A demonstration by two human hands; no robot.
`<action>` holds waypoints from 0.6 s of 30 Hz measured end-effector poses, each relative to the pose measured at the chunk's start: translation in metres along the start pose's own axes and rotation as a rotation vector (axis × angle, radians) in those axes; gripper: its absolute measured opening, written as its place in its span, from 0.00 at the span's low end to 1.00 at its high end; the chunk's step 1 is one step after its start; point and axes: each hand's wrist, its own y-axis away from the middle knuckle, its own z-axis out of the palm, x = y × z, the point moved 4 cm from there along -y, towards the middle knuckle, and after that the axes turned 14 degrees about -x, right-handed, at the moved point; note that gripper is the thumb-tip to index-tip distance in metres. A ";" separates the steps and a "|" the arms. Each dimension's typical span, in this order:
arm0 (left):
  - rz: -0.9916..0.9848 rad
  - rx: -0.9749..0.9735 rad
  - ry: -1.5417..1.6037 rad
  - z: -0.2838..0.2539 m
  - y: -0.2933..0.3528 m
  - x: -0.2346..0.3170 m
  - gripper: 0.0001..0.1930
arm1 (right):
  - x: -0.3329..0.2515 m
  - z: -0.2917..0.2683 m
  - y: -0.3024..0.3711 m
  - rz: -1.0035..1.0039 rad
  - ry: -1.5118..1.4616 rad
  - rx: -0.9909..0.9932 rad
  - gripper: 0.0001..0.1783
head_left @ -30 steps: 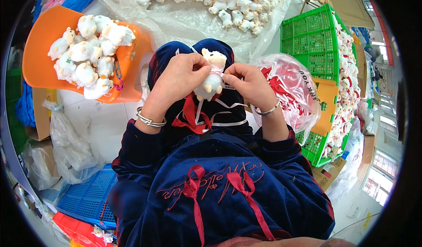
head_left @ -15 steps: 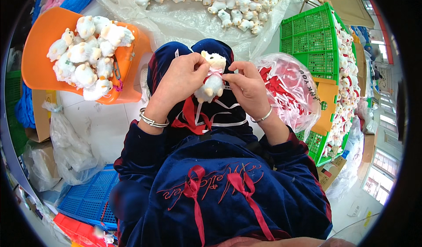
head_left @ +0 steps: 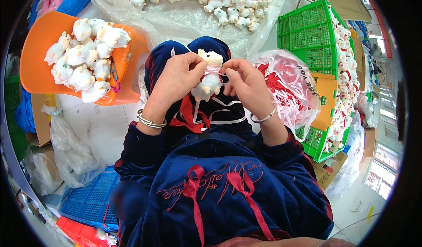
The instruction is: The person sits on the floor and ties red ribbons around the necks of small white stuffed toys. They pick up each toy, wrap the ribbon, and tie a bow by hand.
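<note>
A small white plush animal (head_left: 205,87) is held upright over my lap, its cream head away from me. A pale pink ribbon (head_left: 212,70) runs round its neck, over a bit of red cloth. With thumb and forefinger, my left hand (head_left: 178,79) pinches the ribbon at the left of the neck. On the other side my right hand (head_left: 249,86) has its thumb and forefinger closed on the ribbon's right part. Red cloth pieces (head_left: 189,113) with white ribbons lie on my dark trousers, below the toy.
At the left, an orange chair (head_left: 37,62) bears several white plush toys (head_left: 81,56). More toys (head_left: 237,5) lie on clear plastic sheeting (head_left: 162,29) ahead. To my right are a bag (head_left: 288,97) of red pieces and a green crate (head_left: 303,36) beside dressed toys. A blue crate (head_left: 88,203) stands lower left.
My right hand's fingers have shifted up a little along the ribbon, and its lower fingers show more. The left hand keeps its pinch. The whole view has moved slightly.
</note>
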 end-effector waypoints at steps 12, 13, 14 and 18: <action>-0.024 -0.054 0.030 -0.002 0.003 -0.011 0.13 | 0.019 0.000 -0.022 0.024 -0.019 -0.124 0.08; -0.022 -0.054 0.028 -0.002 0.003 -0.010 0.13 | 0.019 0.001 -0.022 0.004 -0.016 -0.123 0.08; -0.019 -0.053 0.027 -0.002 0.003 -0.010 0.13 | 0.021 0.002 -0.022 -0.016 -0.013 -0.122 0.07; 0.003 -0.061 0.014 -0.003 0.004 -0.008 0.13 | 0.023 0.004 -0.023 -0.025 -0.045 -0.116 0.06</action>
